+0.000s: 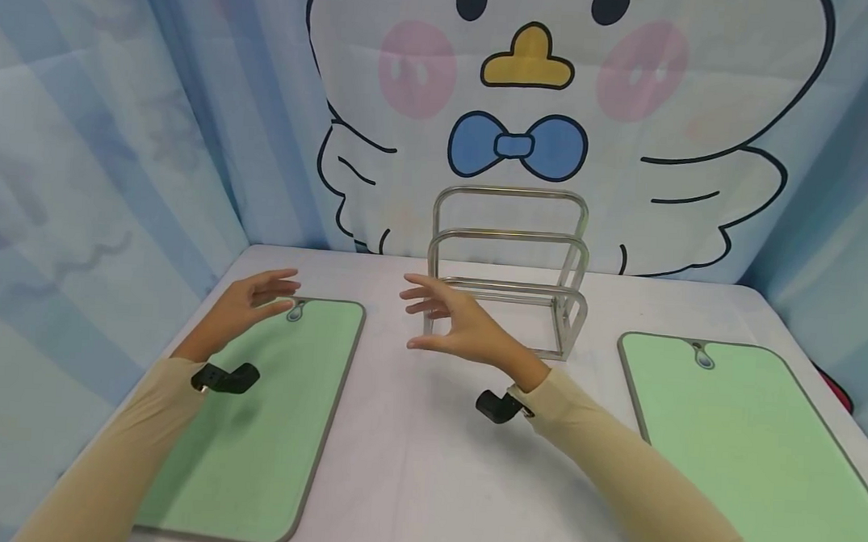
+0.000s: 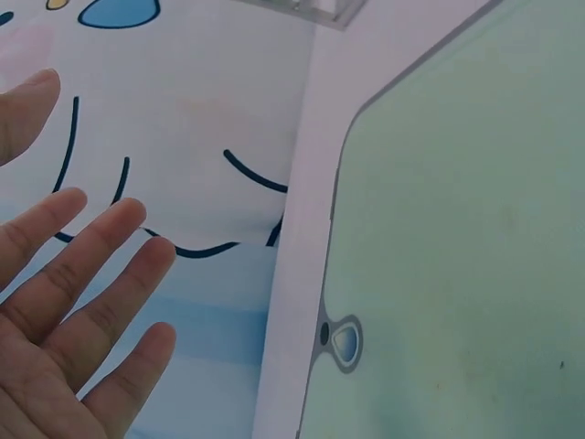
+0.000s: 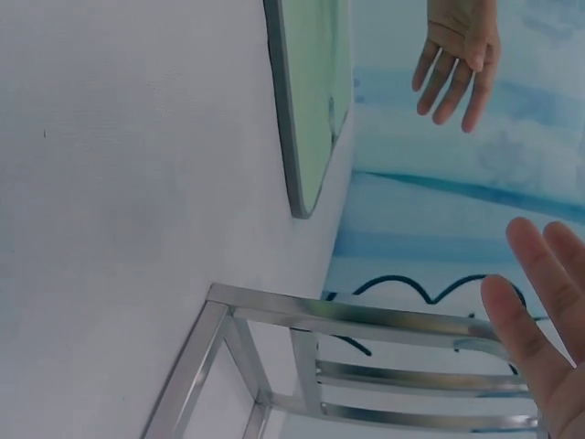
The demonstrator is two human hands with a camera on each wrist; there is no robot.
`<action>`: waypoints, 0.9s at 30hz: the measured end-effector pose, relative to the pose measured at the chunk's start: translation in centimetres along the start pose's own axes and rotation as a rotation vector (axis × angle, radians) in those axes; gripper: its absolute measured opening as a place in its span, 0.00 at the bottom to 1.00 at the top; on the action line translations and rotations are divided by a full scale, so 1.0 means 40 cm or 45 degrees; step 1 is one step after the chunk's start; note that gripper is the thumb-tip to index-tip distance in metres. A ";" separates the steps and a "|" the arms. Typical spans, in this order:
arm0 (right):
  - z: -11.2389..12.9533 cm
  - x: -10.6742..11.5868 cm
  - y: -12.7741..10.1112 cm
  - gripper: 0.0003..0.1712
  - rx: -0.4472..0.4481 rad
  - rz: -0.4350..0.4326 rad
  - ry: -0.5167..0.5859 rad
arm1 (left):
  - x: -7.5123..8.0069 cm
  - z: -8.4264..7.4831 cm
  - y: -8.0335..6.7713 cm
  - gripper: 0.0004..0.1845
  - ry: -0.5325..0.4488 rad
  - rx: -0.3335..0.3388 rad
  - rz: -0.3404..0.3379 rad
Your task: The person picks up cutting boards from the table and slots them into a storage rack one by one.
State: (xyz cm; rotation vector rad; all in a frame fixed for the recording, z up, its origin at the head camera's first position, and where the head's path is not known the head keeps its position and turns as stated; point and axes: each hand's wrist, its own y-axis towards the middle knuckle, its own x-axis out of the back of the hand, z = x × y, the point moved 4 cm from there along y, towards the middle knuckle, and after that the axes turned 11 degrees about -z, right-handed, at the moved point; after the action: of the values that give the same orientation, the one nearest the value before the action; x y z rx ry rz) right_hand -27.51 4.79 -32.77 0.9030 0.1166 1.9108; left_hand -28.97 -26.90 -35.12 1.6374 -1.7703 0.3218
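Two green cutting boards with grey rims lie flat on the table, one at the left (image 1: 282, 426) and one at the right (image 1: 762, 431). Over the far end of the left board, near its hanging hole, my left hand (image 1: 247, 303) hovers with nothing in it; the left wrist view shows its fingers spread. My right hand (image 1: 464, 325), holding nothing, is in front of the metal rack (image 1: 574, 309), overlapping its left side in the head view. Its fingers are extended, thumb apart. The rack stands upright at the back, with several rounded bars and no board in it.
A white cloth covers the table (image 1: 389, 463). Behind it hangs a curtain (image 1: 625, 215) with a cartoon bird print, and blue curtains (image 1: 82, 167) close in the sides. Something dark and red (image 1: 832, 385) shows at the right table edge.
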 end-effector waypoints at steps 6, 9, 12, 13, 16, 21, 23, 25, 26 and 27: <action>-0.015 -0.030 -0.004 0.47 -0.037 0.054 0.016 | 0.009 0.023 -0.009 0.29 0.029 0.003 -0.022; -0.026 -0.049 -0.004 0.47 -0.073 0.065 0.018 | 0.016 0.033 -0.016 0.28 0.032 -0.006 -0.021; -0.034 -0.066 -0.003 0.46 -0.124 0.065 0.028 | 0.024 0.041 -0.024 0.27 0.026 -0.006 -0.014; -0.036 -0.072 -0.002 0.46 -0.142 0.066 0.037 | 0.027 0.043 -0.027 0.27 0.026 -0.002 -0.012; -0.043 -0.090 0.000 0.45 -0.208 0.075 0.074 | 0.034 0.050 -0.036 0.27 0.031 0.021 -0.002; -0.054 -0.113 0.003 0.43 -0.300 0.084 0.126 | 0.046 0.065 -0.049 0.27 0.047 0.089 0.016; -0.059 -0.123 0.004 0.42 -0.334 0.084 0.152 | 0.053 0.073 -0.055 0.28 0.058 0.125 0.016; -0.063 -0.133 0.007 0.41 -0.377 0.089 0.188 | 0.061 0.082 -0.059 0.28 0.054 0.174 0.019; -0.066 -0.139 0.008 0.41 -0.401 0.094 0.202 | 0.065 0.087 -0.061 0.29 0.054 0.201 0.020; -0.068 -0.145 0.009 0.40 -0.427 0.100 0.220 | 0.069 0.091 -0.062 0.29 0.054 0.227 0.023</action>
State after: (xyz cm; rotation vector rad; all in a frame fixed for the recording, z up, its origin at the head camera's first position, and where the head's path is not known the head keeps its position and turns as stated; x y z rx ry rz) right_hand -28.09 0.71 -37.69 0.5247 -0.1359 2.0030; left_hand -27.65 -31.67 -36.72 1.7246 -1.7680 0.5325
